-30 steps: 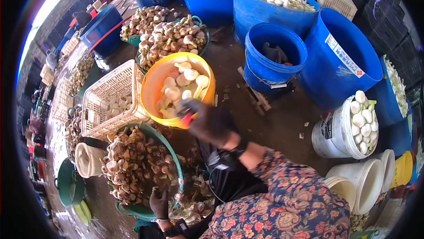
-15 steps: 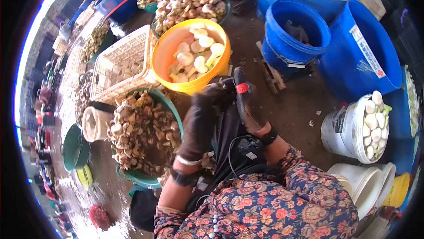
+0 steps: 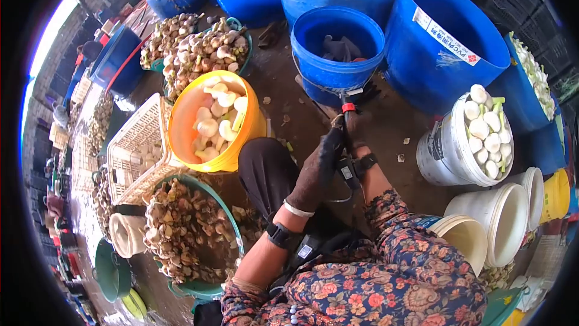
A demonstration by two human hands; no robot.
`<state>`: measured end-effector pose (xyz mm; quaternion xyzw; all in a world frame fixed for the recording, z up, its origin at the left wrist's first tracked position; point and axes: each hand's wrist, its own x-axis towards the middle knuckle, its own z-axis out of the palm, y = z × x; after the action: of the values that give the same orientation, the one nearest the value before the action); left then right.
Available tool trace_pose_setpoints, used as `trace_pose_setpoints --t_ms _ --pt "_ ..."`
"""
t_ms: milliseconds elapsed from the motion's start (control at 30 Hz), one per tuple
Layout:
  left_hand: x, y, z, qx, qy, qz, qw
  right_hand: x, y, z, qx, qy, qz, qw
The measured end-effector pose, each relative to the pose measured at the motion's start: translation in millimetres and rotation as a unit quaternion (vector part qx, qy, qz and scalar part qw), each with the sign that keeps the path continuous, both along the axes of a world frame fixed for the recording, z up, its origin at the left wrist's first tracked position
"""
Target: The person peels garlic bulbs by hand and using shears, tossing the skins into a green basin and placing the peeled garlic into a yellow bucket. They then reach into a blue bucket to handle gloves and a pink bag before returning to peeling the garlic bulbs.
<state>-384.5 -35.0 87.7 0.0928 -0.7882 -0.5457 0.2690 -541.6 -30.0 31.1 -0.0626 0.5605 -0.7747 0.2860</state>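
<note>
Both hands meet in front of the dark-trousered knees. My left hand (image 3: 319,169), in a dark brown glove, is closed, its fingertips around something small that I cannot make out. My right hand (image 3: 360,132) is closed beside it; a dark narrow item with a red band (image 3: 348,107) sticks up from it, too unclear to name. Just beyond stands a blue bucket (image 3: 338,79) with dark cloth inside. A yellow bucket (image 3: 250,127) of peeled white bulbs is to the left. Below it, a green tub (image 3: 229,205) holds unpeeled bulbs and husks.
A white bucket (image 3: 431,154) full of white bulbs stands at the right, above several open pails. Large blue tubs (image 3: 446,72) line the back. A cream crate (image 3: 136,151) sits at the left. Other people are far off at the left edge.
The view has turned, so the containers sit further left. Both hands have moved away from the yellow bucket towards the blue bucket and are closer together; the right hand, outstretched before, is now closed.
</note>
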Motion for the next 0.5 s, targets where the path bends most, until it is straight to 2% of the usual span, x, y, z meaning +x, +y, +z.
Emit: trace_pose_setpoints --t_ms 33,67,100,133,167,200,233,267,300,333,367,400,433,467,500 --pt "-1.0 0.0 -0.2 -0.037 -0.01 0.003 0.999 0.9 0.1 1.3 0.118 0.137 -0.034 0.983" --pt "-1.0 -0.1 -1.6 -0.033 -0.012 0.001 0.999 2.5 3.3 0.4 0.235 0.267 -0.063 0.932" --pt "1.1 -1.4 -3.4 -0.118 -0.035 0.022 0.992 -4.9 2.0 -22.5 0.241 0.264 -0.06 0.932" --pt "2.5 -4.9 -1.7 -0.207 -0.059 0.043 0.976 -19.7 -8.7 -60.5 0.225 0.329 -0.008 0.917" --pt "-1.8 -6.6 -7.8 0.023 0.058 0.036 0.997 -18.8 -15.9 -63.0 0.206 0.391 0.043 0.896" --pt "2.8 -11.2 -13.8 0.025 0.054 0.04 0.997 -13.4 -14.5 -67.7 0.207 0.389 0.049 0.897" --pt "5.1 -18.3 -4.9 -0.323 -0.1 0.079 0.938 3.1 -10.1 -34.4 0.182 0.311 0.061 0.931" --pt "5.8 -23.0 0.3 -0.623 -0.24 0.104 0.737 19.4 -8.9 -8.5 0.155 0.232 0.069 0.958" --pt "6.4 -23.7 -6.8 -0.622 -0.24 0.105 0.738 34.5 -13.3 -0.5 0.038 0.209 0.023 0.977" --pt "9.0 -23.7 -20.3 -0.666 -0.253 0.119 0.692 37.0 -11.6 -5.2 0.039 0.209 0.025 0.977" --pt "11.6 -24.3 -26.3 -0.707 -0.266 0.132 0.642 39.0 -12.2 -14.2 0.098 0.213 0.049 0.971" --pt "13.8 -25.7 -32.0 -0.708 -0.267 0.132 0.64 40.4 -13.7 -22.7 0.157 0.216 0.073 0.961" --pt "14.2 -25.6 -33.6 -0.661 -0.277 0.087 0.692 40.1 -14.9 -32.7 0.157 0.216 0.072 0.961" --pt "13.3 -24.7 -35.6 -0.61 -0.283 0.042 0.739 38.3 -15.5 -40.3 0.204 0.266 0.057 0.941" --pt "12.5 -23.1 -36.9 -0.612 -0.278 0.042 0.739 33.7 -16.2 -46.4 0.249 0.316 0.04 0.915"
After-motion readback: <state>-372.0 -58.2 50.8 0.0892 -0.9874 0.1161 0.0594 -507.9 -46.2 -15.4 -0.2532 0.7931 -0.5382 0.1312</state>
